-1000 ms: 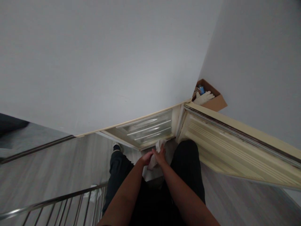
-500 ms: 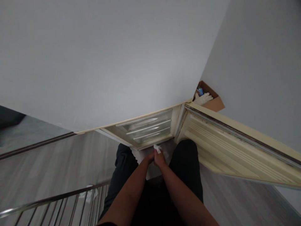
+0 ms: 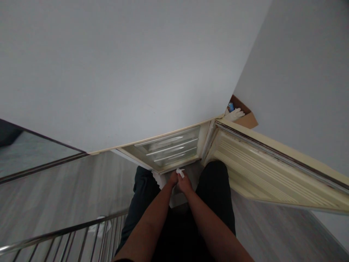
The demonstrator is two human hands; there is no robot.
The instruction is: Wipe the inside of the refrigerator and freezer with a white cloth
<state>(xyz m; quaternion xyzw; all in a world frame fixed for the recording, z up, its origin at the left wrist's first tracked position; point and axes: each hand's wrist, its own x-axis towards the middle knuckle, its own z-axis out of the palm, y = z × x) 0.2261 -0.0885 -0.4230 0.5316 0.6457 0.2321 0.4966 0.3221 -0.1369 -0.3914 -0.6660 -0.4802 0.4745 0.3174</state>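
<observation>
Between my knees, my left hand (image 3: 173,178) and my right hand (image 3: 185,183) are close together, low in the view. My right hand is closed on a crumpled white tissue (image 3: 180,172), which sticks out past its fingers. The left hand looks closed and is right beside the right one; what it holds, if anything, is hidden. Just beyond the hands is the open lower compartment of a fridge (image 3: 160,168), with clear ribbed drawer fronts (image 3: 174,147). Its cream door (image 3: 261,171) stands swung out to the right.
The large pale fridge front (image 3: 136,72) rises ahead. Behind the door hinge, a cardboard box (image 3: 249,119) holds white gloves (image 3: 236,114) and a blue can (image 3: 231,107). A metal rack (image 3: 81,236) stands at lower left, with a white crumpled thing (image 3: 101,227) by it.
My hands stay together, with the tissue shifted slightly left and turned a little. The view has moved slightly; the fridge door and box stay as they were.
</observation>
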